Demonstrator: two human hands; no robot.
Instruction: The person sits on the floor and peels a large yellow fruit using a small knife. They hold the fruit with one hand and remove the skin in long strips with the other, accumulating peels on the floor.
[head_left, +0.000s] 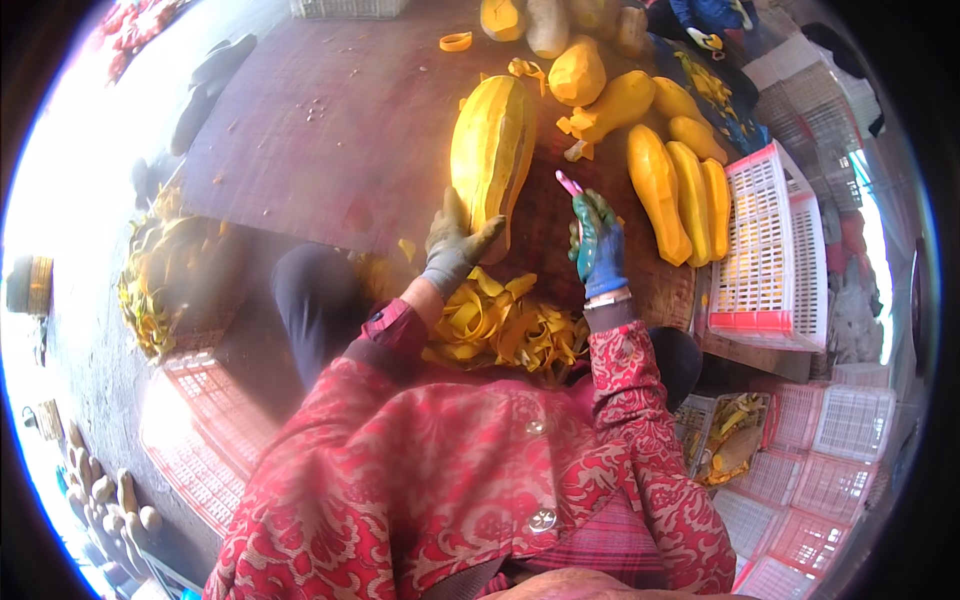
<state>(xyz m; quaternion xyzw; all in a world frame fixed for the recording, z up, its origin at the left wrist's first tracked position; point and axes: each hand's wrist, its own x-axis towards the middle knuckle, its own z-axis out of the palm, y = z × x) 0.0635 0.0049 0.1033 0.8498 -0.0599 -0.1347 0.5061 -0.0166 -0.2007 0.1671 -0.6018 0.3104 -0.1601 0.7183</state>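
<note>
My left hand (456, 238), in a soiled grey glove, grips the near end of a large, partly peeled squash (491, 150) that lies lengthwise on the dark reddish board. Darker strips of skin remain along its right side. To the right, my right hand (596, 236), in a blue and green coated glove, is closed around a tool with a pink end (568, 183), probably a peeler; its blade cannot be made out. Curled orange peelings (510, 322) are heaped between my forearms, near my lap.
Peeled squashes (660, 196) lie at the right of the board (330, 127), with more at its far edge. A red and white plastic crate (750, 247) stands at the right. Peelings (150, 285) fill a container at the left. Another person's gloved hand (705, 39) shows at the upper right.
</note>
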